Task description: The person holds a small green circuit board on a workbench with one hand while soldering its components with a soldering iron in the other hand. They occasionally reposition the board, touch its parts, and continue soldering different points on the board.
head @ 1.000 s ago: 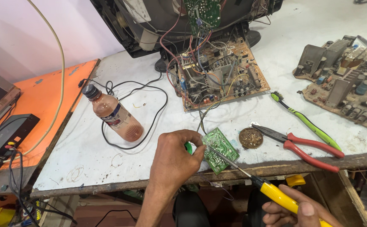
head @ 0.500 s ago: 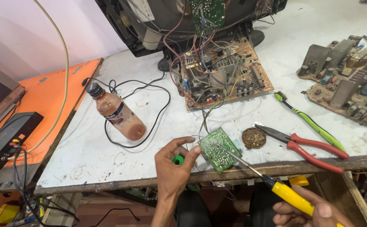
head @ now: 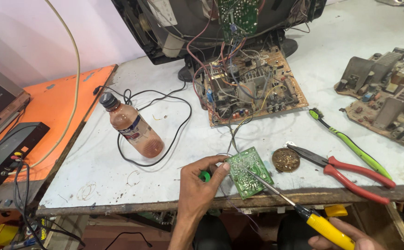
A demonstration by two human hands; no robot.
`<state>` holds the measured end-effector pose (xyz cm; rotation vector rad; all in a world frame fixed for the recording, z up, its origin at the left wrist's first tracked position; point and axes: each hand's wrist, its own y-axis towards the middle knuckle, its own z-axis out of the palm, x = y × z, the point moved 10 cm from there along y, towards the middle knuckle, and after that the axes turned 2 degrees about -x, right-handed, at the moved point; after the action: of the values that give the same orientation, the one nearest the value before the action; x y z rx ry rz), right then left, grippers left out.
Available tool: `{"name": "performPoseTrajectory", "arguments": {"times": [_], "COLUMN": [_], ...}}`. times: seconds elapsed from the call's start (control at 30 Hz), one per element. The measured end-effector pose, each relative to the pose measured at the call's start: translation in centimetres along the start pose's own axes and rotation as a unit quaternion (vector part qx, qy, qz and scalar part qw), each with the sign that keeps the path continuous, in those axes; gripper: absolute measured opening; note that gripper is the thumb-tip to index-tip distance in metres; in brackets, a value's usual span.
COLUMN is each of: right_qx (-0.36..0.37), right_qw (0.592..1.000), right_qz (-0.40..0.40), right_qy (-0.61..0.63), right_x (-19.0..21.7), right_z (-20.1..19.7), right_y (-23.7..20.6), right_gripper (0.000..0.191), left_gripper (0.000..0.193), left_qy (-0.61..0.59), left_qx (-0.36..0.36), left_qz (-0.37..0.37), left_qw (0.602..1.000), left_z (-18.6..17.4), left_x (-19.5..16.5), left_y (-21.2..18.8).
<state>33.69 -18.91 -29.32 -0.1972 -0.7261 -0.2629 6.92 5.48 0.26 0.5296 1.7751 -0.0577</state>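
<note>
My left hand [head: 201, 187] pinches the left edge of a small green circuit board [head: 250, 172] that lies tilted at the table's front edge. A green round part [head: 205, 176] shows between its fingers. At the bottom right, my right hand [head: 338, 240] grips the yellow handle of a soldering iron [head: 320, 225]. The iron's metal tip rests on the middle of the green board.
A large brown circuit board [head: 250, 90] with wires sits behind, under an open television set [head: 202, 23]. Nearby lie a plastic bottle [head: 132, 127], a black cable [head: 165, 139], a round tin [head: 286, 159], red pliers [head: 350, 173], a green toothbrush [head: 350, 146] and another board [head: 387, 102].
My left hand shifted from covering the green board to pinching its left edge, so the board shows fully. The iron's tip stays on the board.
</note>
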Motion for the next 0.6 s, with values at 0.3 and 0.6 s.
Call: {"name": "performPoseTrajectory", "arguments": {"times": [0.3,0.6], "right_qx": [-0.011,0.051], "right_qw": [1.000,0.996], "right_qz": [0.023,0.037], "right_qy": [-0.003,0.059], "right_x": [-0.8,-0.9], "right_z": [0.8,1.8], "right_y": [0.7,1.2], "right_gripper": [0.084,0.082], "left_gripper": [0.027,0.026], "left_qy": [-0.003,-0.003], "left_qx": [0.008,0.006], "left_qz": [-0.021,-0.012], "left_qw": [1.000,1.000], "left_z": [-0.3,-0.5], "left_x": [0.2,0.0], "left_y": [0.0,-0.1]}}
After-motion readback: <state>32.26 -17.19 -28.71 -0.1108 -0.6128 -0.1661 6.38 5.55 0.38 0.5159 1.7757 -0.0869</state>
